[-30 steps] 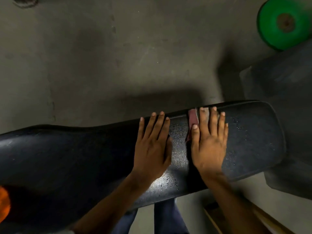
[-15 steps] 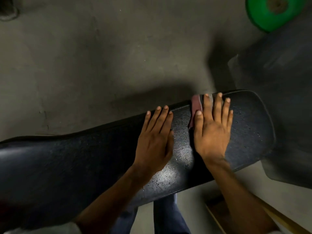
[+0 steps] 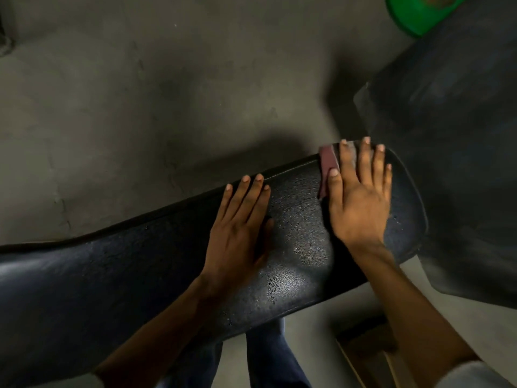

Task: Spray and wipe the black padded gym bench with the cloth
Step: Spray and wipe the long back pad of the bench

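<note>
The black padded gym bench [image 3: 140, 270] runs across the view from lower left to right, its textured top dotted with wet droplets. My left hand [image 3: 240, 228] lies flat on the pad with fingers together, holding nothing. My right hand [image 3: 361, 197] presses flat near the bench's right end on a reddish-pink cloth [image 3: 327, 166]. Only a strip of the cloth shows at the thumb side; the rest is hidden under the palm and fingers.
A second dark padded surface [image 3: 461, 163] rises at the right, close to the bench end. A green weight plate [image 3: 414, 15] lies on the grey concrete floor [image 3: 167, 93] at top right. My blue trouser leg [image 3: 268, 359] and a wooden edge [image 3: 361, 365] are below the bench.
My right hand has slid the cloth rightward along the pad toward its end. The left hand stays flat on the pad. The view has shifted, pushing the green plate further up.
</note>
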Motion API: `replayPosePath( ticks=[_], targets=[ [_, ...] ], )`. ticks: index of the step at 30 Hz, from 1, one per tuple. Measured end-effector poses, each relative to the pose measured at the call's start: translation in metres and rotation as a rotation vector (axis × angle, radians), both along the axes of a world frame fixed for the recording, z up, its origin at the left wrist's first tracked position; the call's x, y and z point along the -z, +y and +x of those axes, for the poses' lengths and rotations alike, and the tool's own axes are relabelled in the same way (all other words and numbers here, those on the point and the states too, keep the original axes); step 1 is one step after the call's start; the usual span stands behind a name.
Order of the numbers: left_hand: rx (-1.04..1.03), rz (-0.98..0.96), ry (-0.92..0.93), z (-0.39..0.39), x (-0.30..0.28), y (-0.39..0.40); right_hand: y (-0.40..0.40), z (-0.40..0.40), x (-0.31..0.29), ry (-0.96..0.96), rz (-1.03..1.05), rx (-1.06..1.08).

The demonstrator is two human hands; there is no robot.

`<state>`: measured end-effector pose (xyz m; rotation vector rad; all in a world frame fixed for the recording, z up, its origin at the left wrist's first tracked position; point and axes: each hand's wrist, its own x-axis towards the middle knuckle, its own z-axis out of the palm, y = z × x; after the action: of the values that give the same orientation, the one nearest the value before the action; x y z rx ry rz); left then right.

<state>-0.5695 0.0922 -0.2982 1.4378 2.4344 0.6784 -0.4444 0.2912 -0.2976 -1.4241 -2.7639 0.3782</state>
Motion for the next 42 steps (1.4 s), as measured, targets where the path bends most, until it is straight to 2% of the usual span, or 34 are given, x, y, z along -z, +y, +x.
replayPosePath(
  ticks=[4, 7, 11, 13, 20, 24, 30, 34, 37, 40, 42],
  targets=[
    [0.009, -0.021, 0.002, 0.019, 0.004, 0.022, -0.026, 0.021, -0.004, -0.045, 0.007, 0.054],
    [-0.014, -0.026, -0.030, 0.022, 0.006, 0.022, -0.039, 0.012, -0.002, -0.040, 0.002, -0.001],
    [0.013, 0.003, -0.061, 0.022, 0.005, 0.033, -0.012, -0.005, 0.003, 0.027, 0.011, -0.155],
    [0.032, 0.021, -0.054, 0.029, 0.004, 0.050, 0.009, -0.008, 0.005, 0.051, 0.011, -0.168],
    [0.046, 0.011, -0.055, 0.044, 0.007, 0.077, 0.051, 0.046, 0.002, 0.044, -0.021, 0.058],
    [0.038, 0.004, -0.055, 0.044, 0.006, 0.077, 0.023, 0.073, 0.001, 0.060, 0.001, 0.214],
    [0.035, 0.015, -0.038, 0.046, 0.008, 0.077, -0.026, 0.068, 0.005, 0.038, 0.057, 0.325],
    [0.011, 0.014, -0.050, 0.046, 0.009, 0.077, -0.050, 0.065, 0.006, 0.032, 0.021, 0.297],
    [-0.013, 0.021, -0.093, 0.048, 0.007, 0.079, -0.070, 0.070, 0.004, 0.030, -0.027, 0.188],
    [-0.063, 0.066, -0.106, 0.056, 0.002, 0.078, -0.081, 0.081, 0.000, 0.122, -0.058, 0.077],
    [-0.032, 0.104, -0.098, 0.072, -0.005, 0.079, -0.073, 0.091, -0.007, 0.344, -0.116, 0.169]
  ],
)
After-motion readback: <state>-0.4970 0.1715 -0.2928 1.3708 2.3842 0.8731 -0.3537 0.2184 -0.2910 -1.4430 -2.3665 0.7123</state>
